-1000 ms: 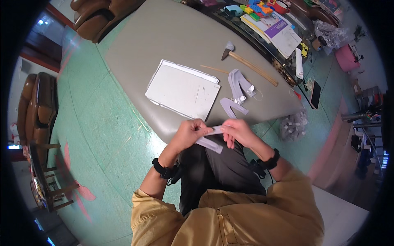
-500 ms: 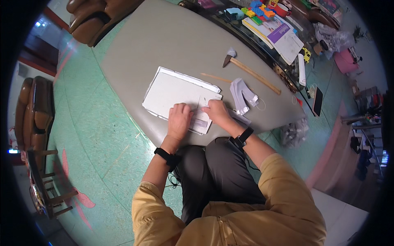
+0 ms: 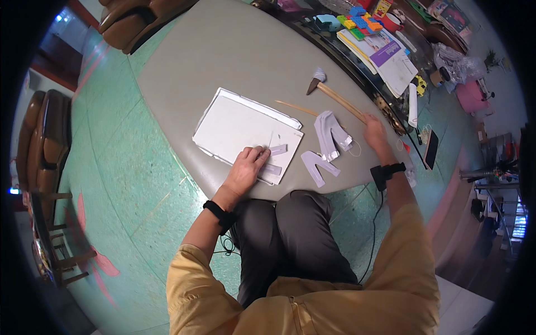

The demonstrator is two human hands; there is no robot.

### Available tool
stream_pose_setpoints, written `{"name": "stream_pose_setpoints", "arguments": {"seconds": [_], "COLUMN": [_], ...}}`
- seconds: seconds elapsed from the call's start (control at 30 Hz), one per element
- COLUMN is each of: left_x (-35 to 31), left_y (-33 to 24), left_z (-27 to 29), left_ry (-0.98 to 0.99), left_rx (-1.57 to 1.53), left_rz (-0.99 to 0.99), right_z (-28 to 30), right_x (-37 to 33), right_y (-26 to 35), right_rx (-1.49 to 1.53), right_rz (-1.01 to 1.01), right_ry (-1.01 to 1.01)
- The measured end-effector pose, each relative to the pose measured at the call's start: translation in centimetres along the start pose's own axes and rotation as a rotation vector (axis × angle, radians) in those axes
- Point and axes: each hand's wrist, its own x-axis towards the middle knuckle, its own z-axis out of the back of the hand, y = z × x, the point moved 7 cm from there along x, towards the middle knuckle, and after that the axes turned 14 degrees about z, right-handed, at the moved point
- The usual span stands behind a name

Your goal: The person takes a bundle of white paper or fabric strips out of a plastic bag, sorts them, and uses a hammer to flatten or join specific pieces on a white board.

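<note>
A white rectangular board [image 3: 240, 123] with raised edges lies on the grey padded top. My left hand [image 3: 245, 168] rests on its near part, fingers bent and pressed together on a lilac V-shaped piece [image 3: 278, 149]. Both arms of that piece show; the hand covers its bend. At the right, my right hand [image 3: 375, 132] is closed around the handle end of a hammer [image 3: 341, 101], whose head lies away from me and has a pale wrapping. Between the hands lie another lilac V-shaped piece [image 3: 317, 167] and a stack of similar pieces [image 3: 328, 133] with white ends.
A thin wooden stick [image 3: 296, 107] lies beyond the board. Across the far right edge, a dark table holds colourful building blocks [image 3: 360, 23], papers [image 3: 393, 67] and a red cup [image 3: 392, 21]. A phone [image 3: 431, 144] and a pink bucket [image 3: 472, 96] are farther right.
My right hand has left the board, moved right and taken hold of the hammer handle. My left hand stays on the board. The single lilac V-shaped piece beside the board is now uncovered.
</note>
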Motion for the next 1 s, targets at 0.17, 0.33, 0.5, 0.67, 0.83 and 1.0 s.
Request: {"name": "stream_pose_setpoints", "arguments": {"seconds": [0.17,0.33,0.5,0.67,0.83,1.0], "left_x": [-0.8,-1.3,-0.9,-0.9,-1.2,-1.6], "left_y": [0.4,0.4,0.7,0.7,0.4,0.8], "left_z": [0.3,0.8,0.4,0.0,0.3,0.1], "left_ry": [0.071,0.071,0.032,0.053,0.021,0.015], "left_rx": [-0.085,-0.086,-0.087,-0.075,-0.086,-0.076], "left_rz": [-0.006,0.0,0.022,0.041,0.012,0.031], "right_z": [-1.3,0.7,2.5,4.9,3.1,2.2], "right_x": [1.6,2.6,-2.5,-3.8,-6.3,-6.7], "right_y": [-0.9,0.6,2.8,10.2,16.7,20.7], "right_rx": [-0.051,0.059,0.929,0.958,0.942,0.832], "right_rz": [-0.001,-0.126,-0.29,-0.357,-0.309,-0.104], "right_ry": [0.143,0.221,0.099,0.084,0.386,0.34]}}
